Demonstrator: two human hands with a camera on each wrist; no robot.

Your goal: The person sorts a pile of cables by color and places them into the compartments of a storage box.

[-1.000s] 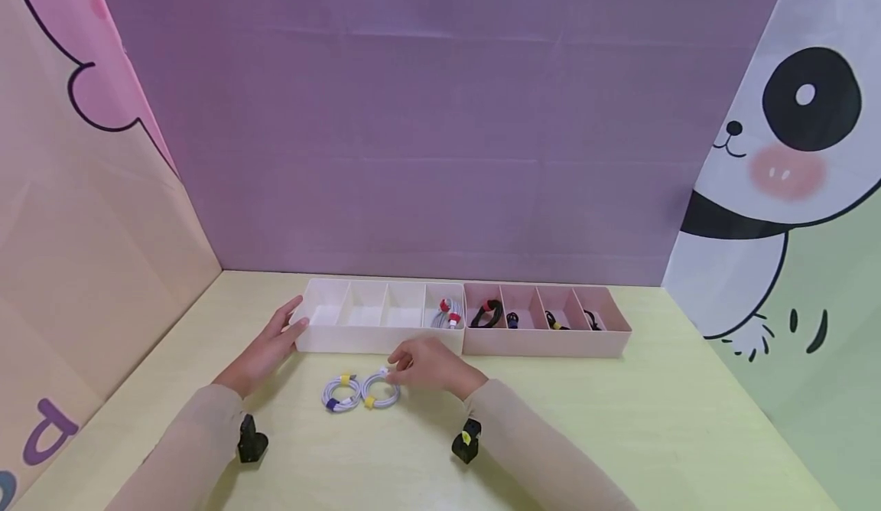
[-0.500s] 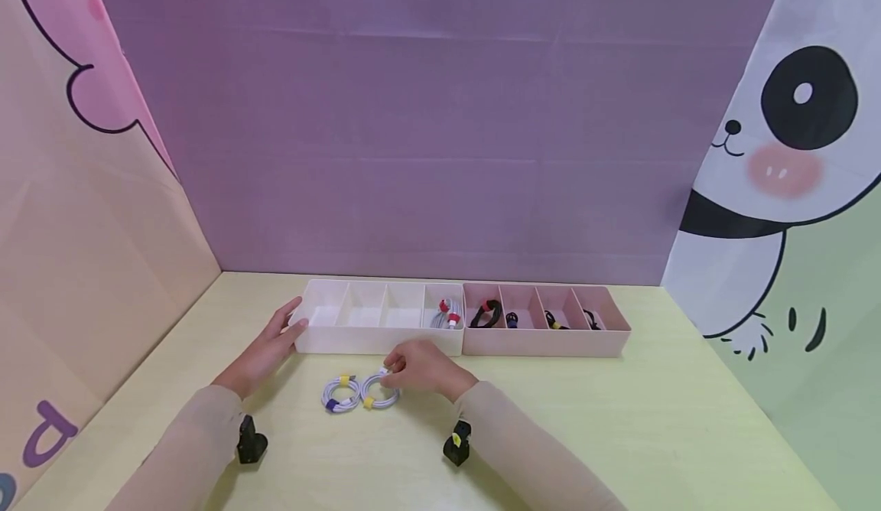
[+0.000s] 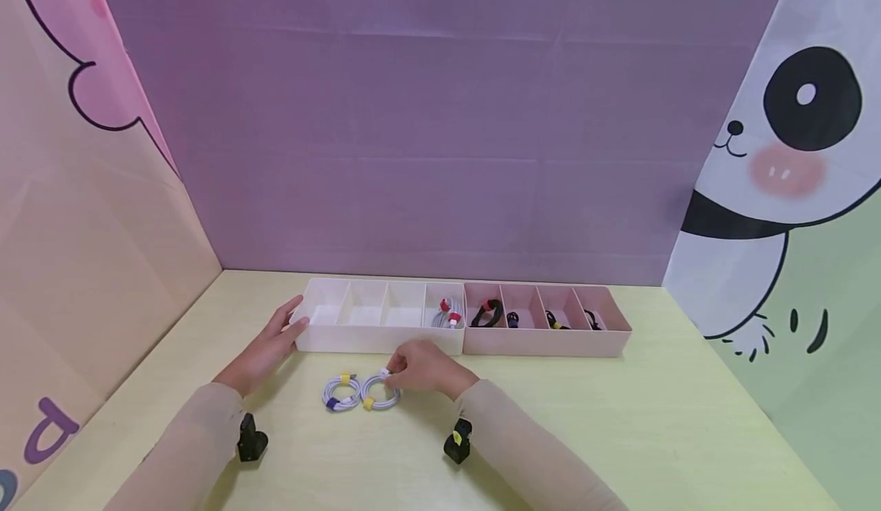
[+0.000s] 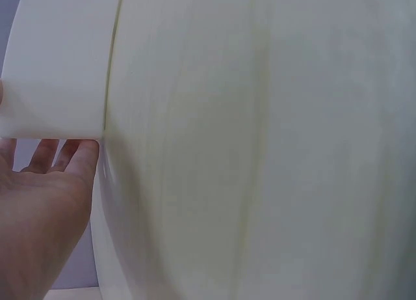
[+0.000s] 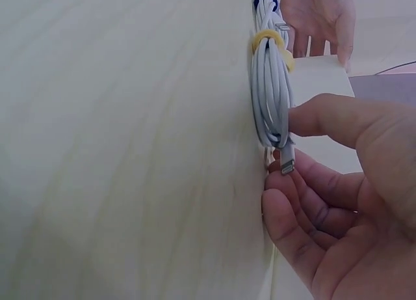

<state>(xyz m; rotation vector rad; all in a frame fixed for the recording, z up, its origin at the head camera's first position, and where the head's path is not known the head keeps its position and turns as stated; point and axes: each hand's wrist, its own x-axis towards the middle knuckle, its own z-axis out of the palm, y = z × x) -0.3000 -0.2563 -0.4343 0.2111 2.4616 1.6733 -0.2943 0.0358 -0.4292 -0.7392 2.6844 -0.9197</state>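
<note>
In the head view two coiled white charging cables lie side by side on the table. My right hand [image 3: 425, 366] is at the right cable [image 3: 381, 402], which has a yellow tie. In the right wrist view its thumb meets the coil and its curled fingers lie round the plug end [image 5: 286, 162], pinching it. The left cable [image 3: 333, 393] has yellow and dark blue ties. My left hand [image 3: 268, 346] rests with fairly straight fingers against the left end of a white divided box [image 3: 378, 340]; in the left wrist view the fingertips touch its end wall [image 4: 55, 105].
A pink divided box [image 3: 551, 344] adjoins the white one on the right, with dark cables in its compartments. A white cable with red ties [image 3: 447, 314] sits in the white box's rightmost compartment. A purple backdrop [image 3: 440, 151] stands behind the table [image 3: 619, 427].
My right hand has shifted slightly left over the right cable, its fingers closer around the plug end. The left hand, boxes and cables stay where they were.
</note>
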